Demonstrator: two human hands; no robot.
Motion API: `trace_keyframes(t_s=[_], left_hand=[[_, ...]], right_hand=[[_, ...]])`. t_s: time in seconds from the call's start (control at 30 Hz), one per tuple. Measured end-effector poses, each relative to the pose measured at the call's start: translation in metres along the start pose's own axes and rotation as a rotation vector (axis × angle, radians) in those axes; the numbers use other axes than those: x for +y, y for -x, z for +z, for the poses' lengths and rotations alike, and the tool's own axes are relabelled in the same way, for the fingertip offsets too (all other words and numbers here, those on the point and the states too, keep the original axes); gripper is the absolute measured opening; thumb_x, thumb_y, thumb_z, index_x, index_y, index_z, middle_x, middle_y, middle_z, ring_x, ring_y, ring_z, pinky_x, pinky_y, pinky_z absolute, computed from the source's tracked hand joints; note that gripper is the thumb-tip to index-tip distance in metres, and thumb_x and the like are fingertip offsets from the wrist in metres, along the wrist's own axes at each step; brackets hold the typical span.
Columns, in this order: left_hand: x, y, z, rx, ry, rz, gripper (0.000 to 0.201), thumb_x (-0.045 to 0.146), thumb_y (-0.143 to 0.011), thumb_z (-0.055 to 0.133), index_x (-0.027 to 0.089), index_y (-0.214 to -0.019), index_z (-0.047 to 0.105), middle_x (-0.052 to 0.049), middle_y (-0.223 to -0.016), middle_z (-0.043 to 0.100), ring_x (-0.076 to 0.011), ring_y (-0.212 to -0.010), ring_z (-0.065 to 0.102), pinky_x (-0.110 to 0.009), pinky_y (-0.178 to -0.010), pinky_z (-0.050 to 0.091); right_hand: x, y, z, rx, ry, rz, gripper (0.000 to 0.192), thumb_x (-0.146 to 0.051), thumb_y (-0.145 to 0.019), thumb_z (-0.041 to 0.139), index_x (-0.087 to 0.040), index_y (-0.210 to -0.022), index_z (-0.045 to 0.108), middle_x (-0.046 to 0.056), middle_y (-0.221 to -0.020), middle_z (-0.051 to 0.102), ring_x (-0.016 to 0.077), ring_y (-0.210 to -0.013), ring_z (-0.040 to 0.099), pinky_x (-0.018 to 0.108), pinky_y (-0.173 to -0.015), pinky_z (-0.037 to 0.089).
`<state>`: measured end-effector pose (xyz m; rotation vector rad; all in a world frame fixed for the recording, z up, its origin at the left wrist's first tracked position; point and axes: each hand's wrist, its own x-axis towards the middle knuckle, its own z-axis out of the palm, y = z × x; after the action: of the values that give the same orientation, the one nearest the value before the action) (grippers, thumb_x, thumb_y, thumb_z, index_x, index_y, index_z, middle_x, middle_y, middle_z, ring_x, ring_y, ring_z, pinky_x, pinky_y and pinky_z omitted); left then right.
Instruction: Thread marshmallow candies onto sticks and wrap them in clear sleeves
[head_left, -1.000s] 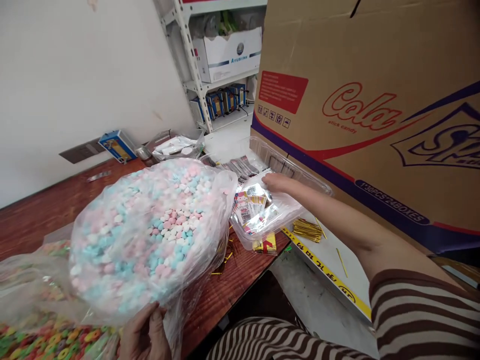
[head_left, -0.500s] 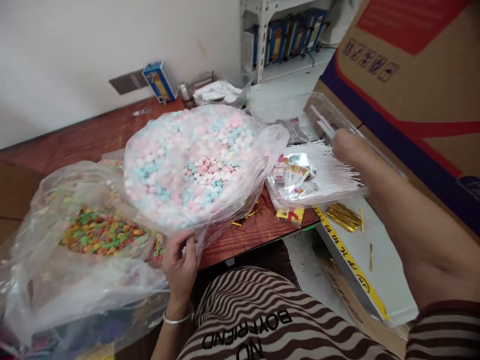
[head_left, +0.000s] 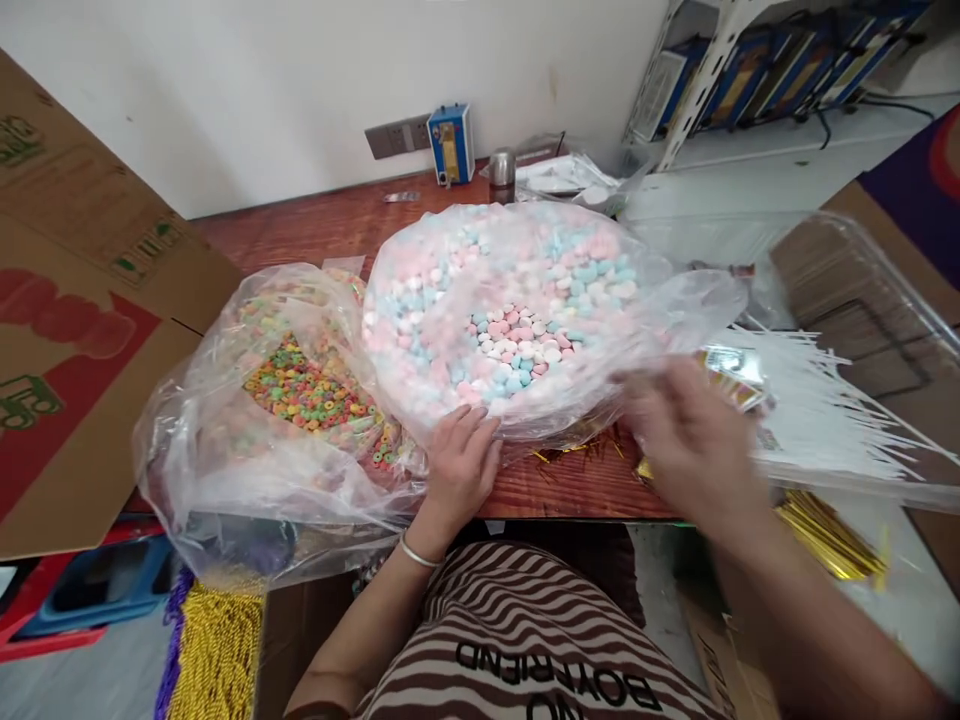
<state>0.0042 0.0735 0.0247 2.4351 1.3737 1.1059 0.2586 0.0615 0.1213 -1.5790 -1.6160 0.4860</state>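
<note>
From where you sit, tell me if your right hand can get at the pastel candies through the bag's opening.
Probably yes. The right hand, blurred, is at the near right edge of the pastel candy bag, whose opening lies bare just left of it. The left hand rests on the bag's near edge, not over the gap.

Person's wearing a brown-and-cream striped knit top (head_left: 525, 620) with wavy horizontal stripes, and there's black block lettering across the front, reads "BOYFRIEND" upside down from this angle. Thin silver bangle (head_left: 417, 553) on the left wrist. Forearms are bare, and the right hand (head_left: 694, 440) looks blurry.
</note>
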Motion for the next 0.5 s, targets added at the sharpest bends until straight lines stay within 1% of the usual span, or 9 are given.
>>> trace_keyframes(t_s=[0.03, 0.07, 0.1, 0.13, 0.2, 0.3, 0.37, 0.43, 0.5], left_hand=[[-0.002, -0.002, 0.005, -0.051, -0.04, 0.004, 0.039, 0.02, -0.09, 0.066, 0.024, -0.129, 0.065, -0.013, -0.135, 0.066, -0.0332, -0.134, 0.055, -0.054, -0.115, 0.04], [-0.005, -0.003, 0.009, -0.098, -0.08, 0.004, 0.044, 0.021, -0.09, 0.066, 0.024, -0.133, 0.062, -0.014, -0.14, 0.064, -0.0353, -0.138, 0.051, -0.058, -0.117, 0.036], [-0.009, -0.002, 0.011, -0.134, -0.117, 0.001, 0.046, 0.021, -0.09, 0.066, 0.024, -0.136, 0.06, -0.013, -0.142, 0.063, -0.036, -0.14, 0.05, -0.059, -0.118, 0.034], [-0.014, 0.0, 0.012, -0.154, -0.147, -0.002, 0.048, 0.019, -0.091, 0.064, 0.023, -0.138, 0.059, -0.013, -0.143, 0.062, -0.0355, -0.139, 0.051, -0.059, -0.118, 0.033], [-0.026, 0.008, 0.009, -0.142, -0.18, -0.021, 0.047, 0.012, -0.092, 0.058, 0.022, -0.138, 0.059, -0.012, -0.141, 0.064, -0.0325, -0.136, 0.054, -0.055, -0.116, 0.037], [-0.041, 0.019, -0.003, -0.067, -0.106, -0.094, 0.043, 0.005, -0.092, 0.05, 0.021, -0.129, 0.066, -0.011, -0.133, 0.07, -0.0277, -0.131, 0.059, -0.048, -0.11, 0.043], [-0.045, 0.022, -0.012, -0.015, 0.055, -0.187, 0.036, 0.009, -0.094, 0.049, 0.022, -0.12, 0.071, -0.009, -0.124, 0.074, -0.0251, -0.124, 0.063, -0.045, -0.108, 0.046], [-0.044, 0.02, -0.019, 0.04, 0.287, -0.349, 0.027, 0.02, -0.097, 0.051, 0.022, -0.111, 0.074, -0.008, -0.115, 0.076, -0.0232, -0.116, 0.067, -0.042, -0.105, 0.049], [-0.039, 0.014, -0.024, 0.155, 0.555, -0.578, 0.024, 0.033, -0.097, 0.056, 0.02, -0.103, 0.076, -0.008, -0.106, 0.077, -0.0217, -0.105, 0.07, -0.038, -0.099, 0.053]], right_hand=[[-0.009, -0.001, 0.024, -0.032, 0.031, -0.038, 0.023, -0.04, -0.104, 0.046, -0.024, -0.099, 0.062, 0.004, -0.084, 0.067, 0.0186, -0.07, 0.061, 0.03, -0.062, 0.047], [-0.016, -0.005, 0.047, -0.099, 0.085, -0.089, 0.025, -0.038, -0.105, 0.042, -0.024, -0.091, 0.058, 0.001, -0.071, 0.061, 0.0175, -0.06, 0.055, 0.029, -0.057, 0.04], [-0.02, -0.011, 0.069, -0.127, 0.131, -0.121, 0.024, -0.034, -0.104, 0.04, -0.024, -0.089, 0.055, 0.002, -0.072, 0.061, 0.0174, -0.061, 0.054, 0.028, -0.058, 0.036], [-0.021, -0.019, 0.087, -0.123, 0.172, -0.149, 0.024, -0.032, -0.104, 0.039, -0.023, -0.088, 0.054, 0.003, -0.075, 0.062, 0.018, -0.064, 0.055, 0.028, -0.059, 0.034], [-0.015, -0.036, 0.114, -0.108, 0.233, -0.181, 0.022, -0.029, -0.102, 0.037, -0.022, -0.087, 0.052, 0.006, -0.08, 0.064, 0.0195, -0.068, 0.056, 0.029, -0.059, 0.03], [0.009, -0.057, 0.134, -0.097, 0.228, -0.164, 0.023, -0.031, -0.102, 0.037, -0.023, -0.085, 0.05, 0.005, -0.077, 0.062, 0.0201, -0.067, 0.053, 0.03, -0.059, 0.027], [0.025, -0.064, 0.141, -0.09, 0.172, -0.095, 0.023, -0.034, -0.1, 0.039, -0.024, -0.081, 0.047, 0.002, -0.069, 0.056, 0.0196, -0.063, 0.049, 0.029, -0.059, 0.027], [0.035, -0.064, 0.145, -0.068, 0.082, -0.013, 0.024, -0.036, -0.098, 0.041, -0.025, -0.077, 0.043, 0.0, -0.064, 0.05, 0.0186, -0.06, 0.046, 0.028, -0.058, 0.028], [0.032, -0.057, 0.143, -0.023, -0.049, 0.038, 0.026, -0.038, -0.099, 0.041, -0.025, -0.076, 0.042, -0.002, -0.063, 0.047, 0.0171, -0.059, 0.045, 0.027, -0.058, 0.031]])
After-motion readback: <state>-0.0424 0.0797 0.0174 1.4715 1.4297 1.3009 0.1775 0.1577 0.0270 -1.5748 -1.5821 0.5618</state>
